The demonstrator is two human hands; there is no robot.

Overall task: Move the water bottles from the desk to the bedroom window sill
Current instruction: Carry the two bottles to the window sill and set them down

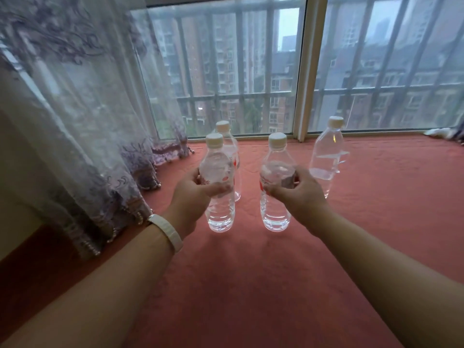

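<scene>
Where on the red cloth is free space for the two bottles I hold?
Bare red cloth lies near you, between the forearms, and widely right of the far right bottle. Crowded: the left side, where the back bottle stands just behind the left held bottle, near the curtain.

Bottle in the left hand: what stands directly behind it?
Another capped water bottle stands on the red sill cover, its cap and right side showing. The held bottle covers its left side, so its water level cannot be read.

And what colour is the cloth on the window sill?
The cloth is salmon pink, clearest in the head view.
</scene>
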